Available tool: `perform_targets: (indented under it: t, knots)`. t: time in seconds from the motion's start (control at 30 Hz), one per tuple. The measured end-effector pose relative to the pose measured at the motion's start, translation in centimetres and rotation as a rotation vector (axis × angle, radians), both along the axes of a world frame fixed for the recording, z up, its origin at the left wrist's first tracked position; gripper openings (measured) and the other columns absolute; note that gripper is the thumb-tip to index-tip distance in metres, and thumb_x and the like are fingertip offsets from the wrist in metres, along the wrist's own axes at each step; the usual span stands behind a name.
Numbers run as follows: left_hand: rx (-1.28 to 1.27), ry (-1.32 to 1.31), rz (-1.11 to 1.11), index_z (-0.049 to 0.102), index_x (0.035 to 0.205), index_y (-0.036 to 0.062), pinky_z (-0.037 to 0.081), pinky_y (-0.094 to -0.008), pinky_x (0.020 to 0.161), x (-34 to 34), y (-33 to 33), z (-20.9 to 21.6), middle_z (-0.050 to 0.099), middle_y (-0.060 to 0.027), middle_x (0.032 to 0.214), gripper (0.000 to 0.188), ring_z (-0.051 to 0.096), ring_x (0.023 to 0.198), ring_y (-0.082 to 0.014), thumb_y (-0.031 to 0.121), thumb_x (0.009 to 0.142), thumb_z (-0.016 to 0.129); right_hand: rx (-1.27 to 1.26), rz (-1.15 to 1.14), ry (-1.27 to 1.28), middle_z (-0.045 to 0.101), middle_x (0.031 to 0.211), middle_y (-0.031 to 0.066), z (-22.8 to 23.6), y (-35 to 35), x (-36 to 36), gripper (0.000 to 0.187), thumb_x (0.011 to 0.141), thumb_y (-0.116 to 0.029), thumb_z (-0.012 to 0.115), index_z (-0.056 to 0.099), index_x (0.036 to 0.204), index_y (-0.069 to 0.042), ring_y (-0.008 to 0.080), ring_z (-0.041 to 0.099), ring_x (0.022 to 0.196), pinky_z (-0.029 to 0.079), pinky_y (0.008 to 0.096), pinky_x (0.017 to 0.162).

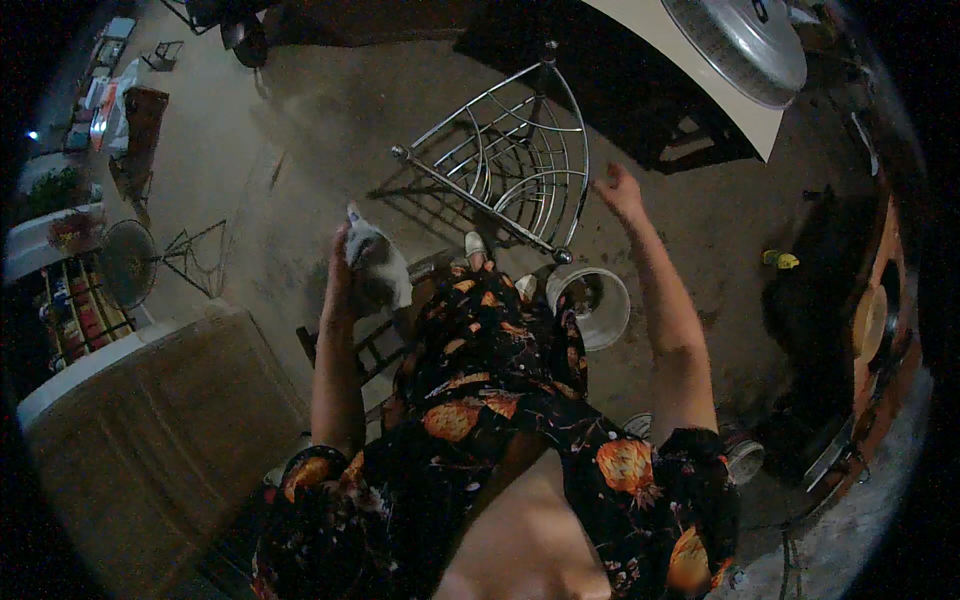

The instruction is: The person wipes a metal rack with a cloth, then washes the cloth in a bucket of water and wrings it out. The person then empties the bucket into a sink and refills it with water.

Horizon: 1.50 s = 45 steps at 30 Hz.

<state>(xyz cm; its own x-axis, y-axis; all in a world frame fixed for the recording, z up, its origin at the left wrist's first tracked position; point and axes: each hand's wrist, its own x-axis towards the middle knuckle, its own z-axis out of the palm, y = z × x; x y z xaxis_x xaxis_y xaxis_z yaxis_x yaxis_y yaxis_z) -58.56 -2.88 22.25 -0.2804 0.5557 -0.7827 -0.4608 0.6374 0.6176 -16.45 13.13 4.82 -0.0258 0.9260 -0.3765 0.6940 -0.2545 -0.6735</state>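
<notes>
Bucket [617,318] beside legs [480,320], near metal rack [482,203]; pale-topped table [752,126] beyond.

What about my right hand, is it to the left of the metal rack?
No, your right hand is to the right of the metal rack, near its curved edge.

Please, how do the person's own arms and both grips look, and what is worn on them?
The sleeves are short and black, with an orange print. Below them, the arms are bare. The left grip and right grip are ungloved; finer details are too dim to tell.
</notes>
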Motion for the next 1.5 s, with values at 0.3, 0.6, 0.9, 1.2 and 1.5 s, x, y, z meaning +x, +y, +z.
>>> perform_targets:
  t: [0.3,0.6,0.9,1.2,1.5]
  knots:
    - [-0.248,0.065,-0.381,0.049,0.117,-0.0028,0.043,-0.0359,0.082,-0.4,1.1,-5.0,0.055,-0.0133,0.111,0.053,0.053,0.1,-0.0225,0.034,0.08,0.06,0.481,0.419,-0.54,0.051,0.108,0.022,5.0,19.8,-8.0,0.048,0.073,-0.021,0.063,0.047,0.116,-0.006,0.0366,0.05,0.102,0.046,0.0416,0.082]
    - [-0.548,0.087,-0.284,0.037,0.13,0.0008,0.042,-0.0438,0.083,-5.6,-3.0,-4.2,0.039,-0.0217,0.13,0.077,0.043,0.115,-0.032,0.052,0.077,0.058,0.041,0.969,-1.359,0.065,0.095,0.0025,3.7,25.7,-18.2,0.028,0.073,-0.031,0.063,0.065,0.096,-0.015,0.0211,0.062,0.086,0.05,0.0384,0.072]
    - [-0.507,0.113,-0.118,0.04,0.127,-0.0042,0.035,-0.0395,0.094,-10.4,-4.5,-2.8,0.045,-0.0187,0.127,0.064,0.044,0.115,-0.0275,0.042,0.084,0.053,0.06,1.128,-1.35,0.066,0.09,0.0063,5.0,25.7,-15.1,0.023,0.079,-0.032,0.056,0.068,0.087,-0.015,0.0242,0.064,0.086,0.052,0.0365,0.071]
    - [-0.326,0.022,0.087,0.047,0.121,-0.0017,0.04,-0.035,0.086,-8.9,-14.6,-8.2,0.052,-0.0134,0.118,0.058,0.051,0.105,-0.0229,0.042,0.083,0.055,0.22,1.34,-1.426,0.065,0.087,0.0139,12.8,25.0,-26.3,0.047,0.079,-0.051,0.053,0.066,0.086,-0.006,0.0286,0.063,0.083,0.05,0.0406,0.075]
    - [-0.064,0.009,0.399,0.057,0.105,0.0003,0.043,-0.0326,0.074,-6.1,-22.3,-13.5,0.059,-0.0053,0.096,0.042,0.053,0.086,-0.0163,0.036,0.083,0.057,0.51,1.506,-1.389,0.053,0.119,0.0145,13.8,28.0,-27.4,0.056,0.076,-0.034,0.059,0.044,0.128,-0.017,0.0313,0.06,0.092,0.049,0.0428,0.071]
